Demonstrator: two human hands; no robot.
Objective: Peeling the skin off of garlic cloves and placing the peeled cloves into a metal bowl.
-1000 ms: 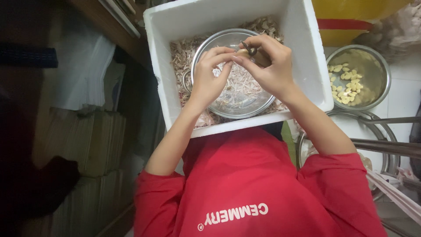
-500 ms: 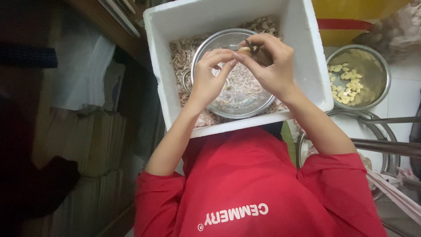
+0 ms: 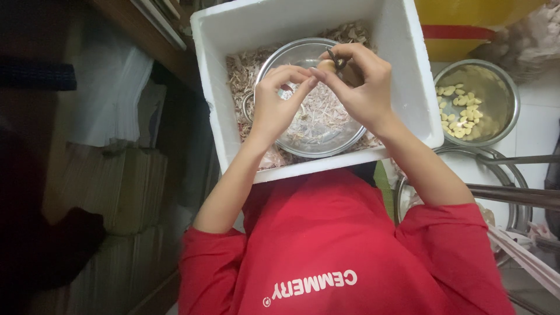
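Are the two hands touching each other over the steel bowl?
Touching: the head view shows the left hand fingertips meeting the right hand fingers around a small pale piece above the steel bowl, with no gap.

Garlic clove (image 3: 326,65) mostly hidden by fingers (image 3: 350,58)

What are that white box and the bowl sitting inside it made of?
The white box looks like expanded foam: thick, matte walls with soft, slightly dented edges. The bowl inside it seems to be thin polished metal, probably stainless steel, judging by its silvery, reflective rim.
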